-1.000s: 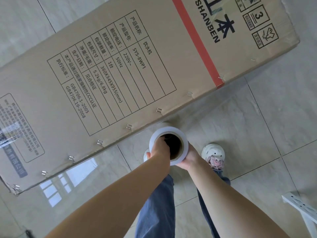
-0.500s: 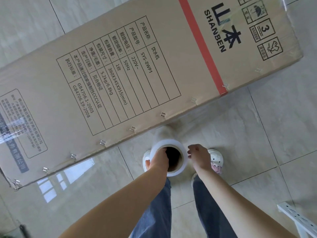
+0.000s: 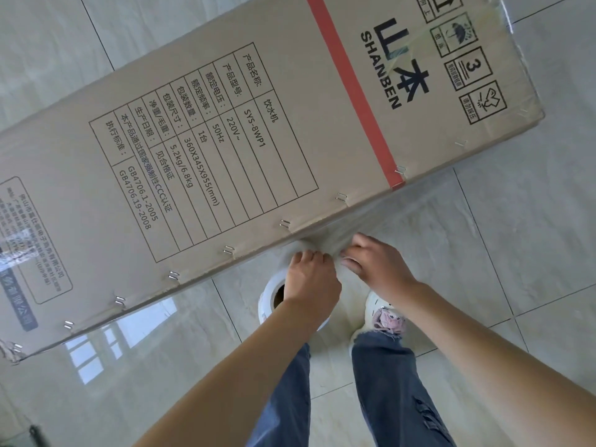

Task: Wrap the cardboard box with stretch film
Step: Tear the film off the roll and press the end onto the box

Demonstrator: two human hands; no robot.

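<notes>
The cardboard box (image 3: 225,150) stands on the floor (image 3: 516,253), film (image 3: 325,240) stretched from its near edge. Both hands pinch that film with curled fingers: left hand (image 3: 311,280), right hand (image 3: 375,264). The roll (image 3: 269,300) sits below the left wrist.

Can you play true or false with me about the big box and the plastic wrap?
1. Both hands, the left hand and the right hand, pinch the stretch film. True.
2. The cardboard box has a blue stripe. False: the stripe is red.
3. The film roll is on top of the box. False: it is below the left hand, in front of the box.
4. The box says SHANBEN. True.
</notes>
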